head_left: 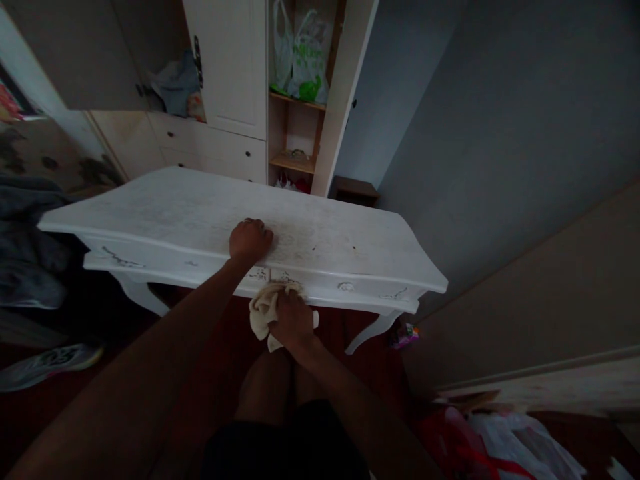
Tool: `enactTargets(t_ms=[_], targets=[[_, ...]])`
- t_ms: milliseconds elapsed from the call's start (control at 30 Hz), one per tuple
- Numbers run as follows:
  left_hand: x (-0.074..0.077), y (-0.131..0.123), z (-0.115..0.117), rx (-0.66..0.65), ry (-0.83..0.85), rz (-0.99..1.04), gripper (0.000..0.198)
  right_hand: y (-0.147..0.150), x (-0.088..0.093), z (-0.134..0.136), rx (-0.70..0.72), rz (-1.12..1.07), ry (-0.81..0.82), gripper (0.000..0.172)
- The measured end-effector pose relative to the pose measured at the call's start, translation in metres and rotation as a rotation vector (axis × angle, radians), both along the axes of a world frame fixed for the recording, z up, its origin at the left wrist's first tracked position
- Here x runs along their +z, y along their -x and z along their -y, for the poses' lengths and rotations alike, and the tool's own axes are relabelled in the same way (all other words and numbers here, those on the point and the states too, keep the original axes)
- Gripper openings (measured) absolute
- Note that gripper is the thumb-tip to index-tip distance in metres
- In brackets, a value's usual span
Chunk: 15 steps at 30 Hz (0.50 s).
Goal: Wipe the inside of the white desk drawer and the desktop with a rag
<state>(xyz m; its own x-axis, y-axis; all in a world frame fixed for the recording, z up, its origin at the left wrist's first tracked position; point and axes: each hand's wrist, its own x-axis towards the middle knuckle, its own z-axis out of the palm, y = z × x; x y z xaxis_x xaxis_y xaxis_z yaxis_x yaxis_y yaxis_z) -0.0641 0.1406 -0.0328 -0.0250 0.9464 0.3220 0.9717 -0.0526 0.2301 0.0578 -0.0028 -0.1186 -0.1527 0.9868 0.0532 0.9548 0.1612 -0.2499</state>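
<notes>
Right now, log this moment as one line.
Left hand: resting on white table; right hand: gripping cream cloth at drawer front; cupboard door: open

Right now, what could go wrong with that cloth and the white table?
The cloth in the right hand might snag on the carving along the front of the white table. The left hand rests on top; pushing hard there could perhaps make the table shift.

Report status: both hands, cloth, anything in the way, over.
Left hand on white, curved-edged table. Right hand gripping crumpled cream cloth at carved drawer front. Nothing visibly blocking it.
</notes>
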Motion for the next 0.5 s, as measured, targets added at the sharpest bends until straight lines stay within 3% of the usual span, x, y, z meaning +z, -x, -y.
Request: enactTargets(t_ms=[167,267,367,500], targets=[[-0.001,0.001,-0.002,-0.005,0.014,0.014,0.042,0.004,-0.002,0.011,0.219,-0.086,0.024,0.055],[0.0,0.001,-0.002,-0.001,0.013,0.013,0.041,0.0,0.007,0.016,0.254,-0.265,-0.042,0.057],[0.0,0.0,0.0,-0.005,0.002,0.008,0.041,-0.023,0.031,0.014,0.254,-0.464,-0.209,0.063],[0.001,0.001,0.002,-0.016,0.004,0.007,0.04,-0.079,0.086,-0.004,0.167,-0.624,-0.472,0.05]])
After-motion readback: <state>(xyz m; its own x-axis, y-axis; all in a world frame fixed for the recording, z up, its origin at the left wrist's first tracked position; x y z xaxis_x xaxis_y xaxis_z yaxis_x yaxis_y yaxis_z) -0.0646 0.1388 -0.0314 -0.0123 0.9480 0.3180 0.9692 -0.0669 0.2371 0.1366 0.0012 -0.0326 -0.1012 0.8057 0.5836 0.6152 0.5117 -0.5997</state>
